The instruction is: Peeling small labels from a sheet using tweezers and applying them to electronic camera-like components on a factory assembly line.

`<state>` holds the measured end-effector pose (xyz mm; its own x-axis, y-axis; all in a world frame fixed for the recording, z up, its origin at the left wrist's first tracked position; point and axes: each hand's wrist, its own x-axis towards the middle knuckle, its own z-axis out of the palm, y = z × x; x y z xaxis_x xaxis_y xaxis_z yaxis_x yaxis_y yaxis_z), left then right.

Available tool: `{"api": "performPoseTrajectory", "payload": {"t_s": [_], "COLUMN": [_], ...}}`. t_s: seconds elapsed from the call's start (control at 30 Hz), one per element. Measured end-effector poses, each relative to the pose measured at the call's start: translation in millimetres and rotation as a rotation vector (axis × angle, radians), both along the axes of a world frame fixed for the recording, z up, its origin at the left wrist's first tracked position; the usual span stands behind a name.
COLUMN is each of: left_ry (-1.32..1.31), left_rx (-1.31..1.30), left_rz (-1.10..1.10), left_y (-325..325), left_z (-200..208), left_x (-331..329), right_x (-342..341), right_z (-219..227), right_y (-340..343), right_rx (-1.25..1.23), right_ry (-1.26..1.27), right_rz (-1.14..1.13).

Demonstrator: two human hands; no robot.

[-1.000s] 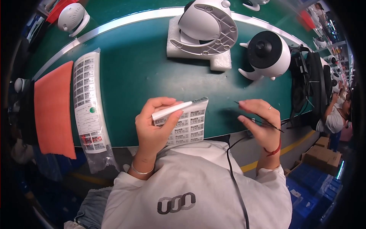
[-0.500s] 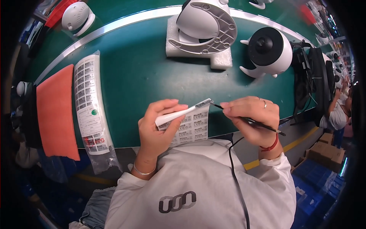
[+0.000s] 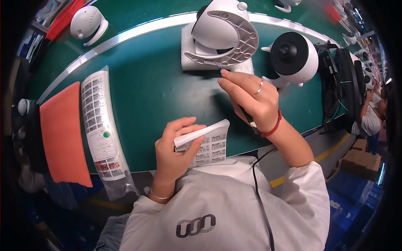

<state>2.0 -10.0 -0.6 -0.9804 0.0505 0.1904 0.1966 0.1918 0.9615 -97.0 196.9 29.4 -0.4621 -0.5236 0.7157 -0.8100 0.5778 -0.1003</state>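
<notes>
My left hand (image 3: 173, 146) is closed on a sheet of labels (image 3: 213, 148), its upper edge folded over to show white backing. Printed labels in rows show on the part hanging below the fold. My right hand (image 3: 255, 98) pinches dark, slim tweezers (image 3: 251, 121), mostly covered by the fingers. Their tip meets the grey underside of a white camera's curved base (image 3: 247, 39). A small label (image 3: 210, 62) lies on that base just beside the tip. The camera rests tilted on a white foam block (image 3: 192, 62), base facing me.
A second white camera with a black front (image 3: 289, 52) stands to the right, by a black bag-like item (image 3: 349, 79). On the left lie an orange cloth (image 3: 65, 134) and a plastic-wrapped label stack (image 3: 100, 121). Another white camera (image 3: 88, 24) stands beyond the pale strip. A black cable (image 3: 259, 188) crosses my lap.
My right hand has moved up and away from the label sheet to the camera base, with the tweezers. The dark label at the sheet's folded edge is gone from there; my left hand stays nearly still.
</notes>
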Motion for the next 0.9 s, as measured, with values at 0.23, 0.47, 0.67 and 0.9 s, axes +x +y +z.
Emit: {"api": "performPoseTrajectory", "payload": {"t_s": [0.23, 0.47, 0.67, 0.9], "left_ry": [-0.020, -0.009, -0.019, -0.003], "left_rx": [0.056, 0.052, 0.055, 0.038], "left_rz": [-0.028, -0.042, -0.039, -0.042], "left_y": [0, -1, 0, 0], "left_z": [1, 0, 0, 0], "left_x": [0, 0, 1, -1], "right_x": [-10, -16, -9, -11], "right_z": [-9, -16, -16, -24], "right_y": [-1, 0, -4, -10], "right_rx": [-0.016, -0.032, -0.024, -0.366], "right_ry": [0.030, 0.052, -0.019, -0.217], "right_rz": [0.015, 0.044, 0.010, -0.068]}}
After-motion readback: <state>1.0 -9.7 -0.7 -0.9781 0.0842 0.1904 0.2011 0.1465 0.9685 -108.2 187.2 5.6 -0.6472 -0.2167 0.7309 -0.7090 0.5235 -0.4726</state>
